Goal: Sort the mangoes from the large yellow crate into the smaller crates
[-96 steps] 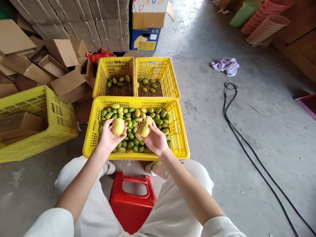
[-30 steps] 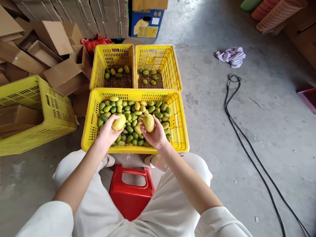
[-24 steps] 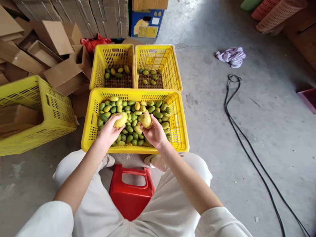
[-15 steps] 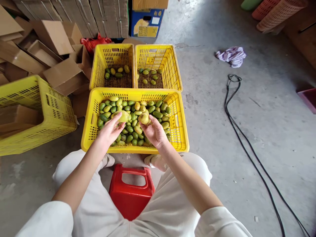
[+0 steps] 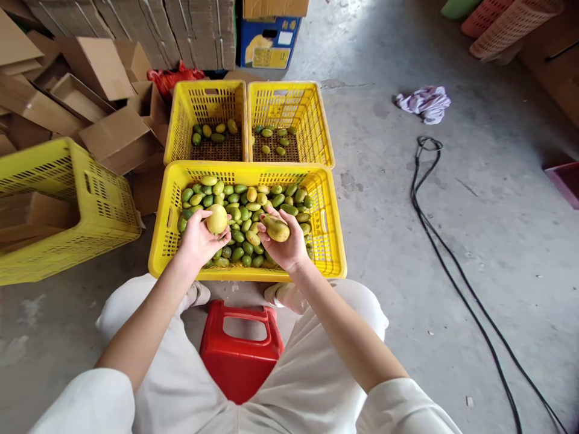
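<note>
My left hand (image 5: 202, 238) is closed around a pale yellow-green mango (image 5: 216, 219), held by the fingertips with one end turned towards me. In my right hand (image 5: 287, 242), a duller green-yellow mango (image 5: 276, 228) lies lengthwise across the fingers, with brownish marks on its skin. Both hands are above a wide yellow crate (image 5: 248, 274), apart from each other. Many small green and yellowish mangoes (image 5: 238, 252) fill its bottom; my hands hide some of them.
Behind the wide crate stand two yellow crates, left (image 5: 181, 129) and right (image 5: 319, 129), each with several mangoes. A red plastic stool (image 5: 242, 361) is between my legs. Cardboard boxes (image 5: 117, 138) and another yellow crate (image 5: 104, 205) are at left; a black cable (image 5: 446, 259) lies at right.
Both mangoes have been turned in my fingers: the left one from sideways to end-on, the right one from end-on to lengthwise. The crates have stayed put.
</note>
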`<state>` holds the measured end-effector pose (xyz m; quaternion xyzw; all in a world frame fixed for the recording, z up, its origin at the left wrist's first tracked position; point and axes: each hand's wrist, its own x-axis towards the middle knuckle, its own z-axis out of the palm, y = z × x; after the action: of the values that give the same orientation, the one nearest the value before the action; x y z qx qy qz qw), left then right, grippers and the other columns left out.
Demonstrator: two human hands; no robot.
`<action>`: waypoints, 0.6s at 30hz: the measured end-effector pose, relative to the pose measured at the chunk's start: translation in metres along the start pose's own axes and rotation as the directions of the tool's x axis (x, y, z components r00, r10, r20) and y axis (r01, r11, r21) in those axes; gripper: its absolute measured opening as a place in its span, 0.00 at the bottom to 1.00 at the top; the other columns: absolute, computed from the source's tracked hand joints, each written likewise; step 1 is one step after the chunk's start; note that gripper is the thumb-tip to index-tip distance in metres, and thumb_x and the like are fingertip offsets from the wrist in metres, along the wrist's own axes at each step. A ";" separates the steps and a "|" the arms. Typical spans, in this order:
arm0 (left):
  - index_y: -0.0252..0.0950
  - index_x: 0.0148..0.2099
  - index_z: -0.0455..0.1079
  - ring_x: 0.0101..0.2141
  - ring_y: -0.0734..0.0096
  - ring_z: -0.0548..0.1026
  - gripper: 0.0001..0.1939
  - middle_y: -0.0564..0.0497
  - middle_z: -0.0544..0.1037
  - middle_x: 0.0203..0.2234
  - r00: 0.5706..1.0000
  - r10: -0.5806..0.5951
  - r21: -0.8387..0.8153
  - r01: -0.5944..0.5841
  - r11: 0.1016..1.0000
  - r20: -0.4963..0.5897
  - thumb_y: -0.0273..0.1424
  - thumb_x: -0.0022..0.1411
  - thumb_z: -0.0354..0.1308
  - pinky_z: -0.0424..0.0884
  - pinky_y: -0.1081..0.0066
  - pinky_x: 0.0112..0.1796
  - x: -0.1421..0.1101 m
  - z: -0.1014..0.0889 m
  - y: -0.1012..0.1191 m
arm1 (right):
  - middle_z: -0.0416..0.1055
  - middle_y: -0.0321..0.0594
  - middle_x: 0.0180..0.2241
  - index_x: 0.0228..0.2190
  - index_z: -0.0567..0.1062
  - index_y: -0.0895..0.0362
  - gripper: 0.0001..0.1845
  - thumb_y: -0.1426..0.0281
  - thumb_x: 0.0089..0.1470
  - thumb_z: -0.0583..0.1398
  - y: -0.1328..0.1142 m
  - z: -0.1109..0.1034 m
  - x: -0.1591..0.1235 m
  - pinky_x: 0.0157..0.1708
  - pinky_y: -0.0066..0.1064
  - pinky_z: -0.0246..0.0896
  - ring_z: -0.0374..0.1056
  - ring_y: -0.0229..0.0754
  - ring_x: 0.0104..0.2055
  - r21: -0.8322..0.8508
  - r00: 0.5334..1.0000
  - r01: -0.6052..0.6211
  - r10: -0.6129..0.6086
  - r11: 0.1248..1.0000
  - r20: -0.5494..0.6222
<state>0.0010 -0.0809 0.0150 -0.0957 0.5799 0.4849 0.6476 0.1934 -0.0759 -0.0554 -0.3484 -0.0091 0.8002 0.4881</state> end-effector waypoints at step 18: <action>0.35 0.42 0.78 0.28 0.71 0.73 0.01 0.48 0.78 0.30 0.999 0.049 0.096 -0.047 0.994 -0.020 0.27 0.71 0.66 0.70 0.77 0.29 0.005 0.004 -0.002 | 0.86 0.31 0.43 0.46 0.83 0.47 0.14 0.71 0.60 0.74 0.006 0.000 0.002 0.36 0.24 0.78 0.82 0.38 0.42 -0.086 0.995 0.095 -0.096 0.992 -0.010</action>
<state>0.0048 -0.0770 0.0113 -0.0562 0.6116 0.4711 0.6331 0.1883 -0.0777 -0.0582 -0.3738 -0.0563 0.7723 0.5106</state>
